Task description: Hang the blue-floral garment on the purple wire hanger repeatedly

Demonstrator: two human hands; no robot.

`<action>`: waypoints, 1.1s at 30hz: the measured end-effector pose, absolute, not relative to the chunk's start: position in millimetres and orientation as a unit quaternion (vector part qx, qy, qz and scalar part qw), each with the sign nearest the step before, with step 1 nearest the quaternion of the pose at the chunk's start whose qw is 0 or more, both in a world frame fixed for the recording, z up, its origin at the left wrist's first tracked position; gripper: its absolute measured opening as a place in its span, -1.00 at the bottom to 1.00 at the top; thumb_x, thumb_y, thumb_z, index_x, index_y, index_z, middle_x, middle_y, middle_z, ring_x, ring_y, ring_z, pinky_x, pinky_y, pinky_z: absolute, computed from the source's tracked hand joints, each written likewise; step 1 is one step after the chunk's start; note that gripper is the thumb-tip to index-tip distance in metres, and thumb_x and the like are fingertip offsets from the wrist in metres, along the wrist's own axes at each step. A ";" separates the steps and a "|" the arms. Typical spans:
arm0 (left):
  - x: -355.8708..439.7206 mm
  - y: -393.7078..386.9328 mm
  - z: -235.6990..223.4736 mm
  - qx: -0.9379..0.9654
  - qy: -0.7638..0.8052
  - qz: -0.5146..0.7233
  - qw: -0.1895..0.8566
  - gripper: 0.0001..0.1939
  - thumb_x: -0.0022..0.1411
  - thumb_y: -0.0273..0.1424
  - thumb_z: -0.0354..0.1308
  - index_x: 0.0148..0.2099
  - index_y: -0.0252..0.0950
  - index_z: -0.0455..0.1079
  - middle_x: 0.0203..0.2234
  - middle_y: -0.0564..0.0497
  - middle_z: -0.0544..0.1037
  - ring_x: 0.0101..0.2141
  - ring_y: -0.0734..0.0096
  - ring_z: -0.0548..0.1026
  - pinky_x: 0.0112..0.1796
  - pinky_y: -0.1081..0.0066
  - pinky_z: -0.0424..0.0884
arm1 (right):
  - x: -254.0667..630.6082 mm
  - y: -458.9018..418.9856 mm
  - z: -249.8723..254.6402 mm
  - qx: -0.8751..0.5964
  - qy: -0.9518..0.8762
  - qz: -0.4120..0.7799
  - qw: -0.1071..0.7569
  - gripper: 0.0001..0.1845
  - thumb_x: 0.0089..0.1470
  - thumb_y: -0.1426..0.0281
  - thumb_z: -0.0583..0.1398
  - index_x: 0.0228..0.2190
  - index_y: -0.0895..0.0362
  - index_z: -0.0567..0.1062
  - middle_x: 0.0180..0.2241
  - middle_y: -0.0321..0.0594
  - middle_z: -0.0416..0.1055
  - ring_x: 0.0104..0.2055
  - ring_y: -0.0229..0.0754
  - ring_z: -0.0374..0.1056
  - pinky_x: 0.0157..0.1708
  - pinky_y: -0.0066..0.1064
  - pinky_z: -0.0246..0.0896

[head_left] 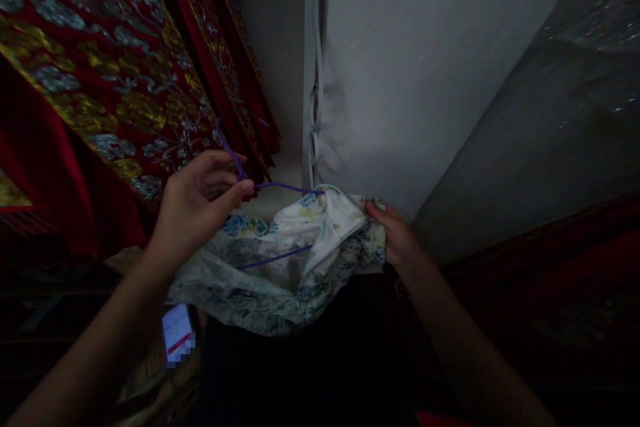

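My left hand [200, 203] is closed in a pinch on the neck of a purple wire hanger [280, 187], whose hook curves up past my fingers. A pale floral garment [280, 260] with blue and yellow print is draped on the hanger. One purple arm of the hanger runs into the garment's opening, another shows below against the cloth. My right hand [395, 237] grips the garment's right edge, fingers curled into the fabric.
Red cloths with gold and silver embroidery [115, 67] hang at the left. A white wall [425, 67] with a hanging cord [315, 120] stands ahead. A grey slanted surface [550, 133] rises at the right. A lit phone screen [177, 333] lies below my left arm.
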State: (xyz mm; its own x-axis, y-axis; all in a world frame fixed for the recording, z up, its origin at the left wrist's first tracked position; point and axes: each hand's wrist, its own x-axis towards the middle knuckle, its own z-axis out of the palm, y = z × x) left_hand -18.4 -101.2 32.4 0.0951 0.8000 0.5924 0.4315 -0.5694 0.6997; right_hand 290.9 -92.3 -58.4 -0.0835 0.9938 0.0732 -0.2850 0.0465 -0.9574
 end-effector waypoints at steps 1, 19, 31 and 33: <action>-18.5 -101.0 29.0 0.720 0.432 0.526 0.134 -0.62 0.24 -0.20 0.30 0.05 -0.18 0.37 -0.35 0.02 0.59 -0.36 0.30 0.59 -0.29 0.30 0.56 | 289.7 -87.0 -59.5 -0.391 -0.444 0.563 0.577 -0.51 -0.18 -0.06 0.40 -0.38 0.08 0.56 -0.46 -0.15 0.59 -0.39 0.01 0.55 -0.33 -0.19 0.51; 43.6 -82.4 -101.1 0.712 0.455 0.494 0.205 -0.50 0.27 -0.12 0.25 0.12 -0.20 0.21 0.00 -0.20 0.45 -0.03 0.03 0.47 -0.05 0.10 0.40 | 332.1 -78.1 -22.2 -0.429 -0.418 0.470 0.649 -0.63 0.11 0.00 0.18 -0.25 0.00 0.55 -0.29 -0.10 0.60 -0.04 0.15 0.51 -0.14 0.02 0.47; 46.5 -102.1 -110.0 0.308 0.312 0.730 0.524 -0.78 0.05 -0.28 0.35 -0.34 -0.30 0.45 -0.42 0.06 0.49 -0.35 0.43 0.46 -0.30 0.50 0.40 | 310.0 -113.0 -93.8 -0.426 -0.228 0.128 0.866 -0.77 0.00 0.26 0.30 -0.25 0.04 0.57 -0.15 -0.18 0.55 -0.08 -0.10 0.48 -0.03 -0.26 0.38; 43.5 -128.8 -111.2 0.288 0.295 0.731 0.545 -0.77 0.05 -0.28 0.38 -0.32 -0.31 0.48 -0.40 0.03 0.50 -0.32 0.41 0.48 -0.25 0.49 0.42 | 290.1 -142.8 -129.0 -0.478 -0.173 0.140 0.850 -0.89 0.02 0.25 0.26 -0.36 -0.02 0.53 -0.32 -0.28 0.53 -0.24 -0.13 0.47 -0.21 -0.30 0.41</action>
State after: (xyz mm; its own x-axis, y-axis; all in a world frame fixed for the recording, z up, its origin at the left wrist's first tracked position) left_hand 43.5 -128.8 -111.2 -0.2416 0.9653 0.0994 -0.6264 -0.2333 0.7438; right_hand 290.1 -142.8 -129.0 0.9010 0.4032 0.1603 -0.0727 0.5044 -0.8604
